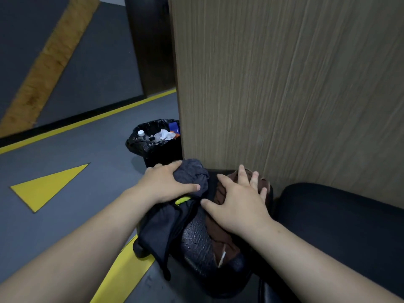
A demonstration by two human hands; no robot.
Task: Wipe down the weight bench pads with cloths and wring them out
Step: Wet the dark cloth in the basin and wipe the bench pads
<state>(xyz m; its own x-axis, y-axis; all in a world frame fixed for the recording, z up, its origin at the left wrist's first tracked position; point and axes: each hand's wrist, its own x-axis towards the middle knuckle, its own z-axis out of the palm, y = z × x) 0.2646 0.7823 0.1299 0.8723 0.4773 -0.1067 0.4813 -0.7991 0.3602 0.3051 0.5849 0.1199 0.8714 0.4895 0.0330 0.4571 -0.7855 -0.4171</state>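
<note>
head view: left hand [168, 182] clenched around bunched grey cloth [193, 174] at far end of black bench pad [196, 243], right hand [238, 204] fingers spread flat, pressing brown cloth [223, 239] onto same pad, lined bin [153, 147] just beyond, wood panel [284, 84] behind

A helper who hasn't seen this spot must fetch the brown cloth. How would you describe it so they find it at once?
Start at the tall wood-grain panel; at its foot sits a black pad with two cloths. The brown cloth lies on the side nearer the panel, under the flat right hand. Its neighbour, gripped by the left hand, is a grey cloth.
</note>
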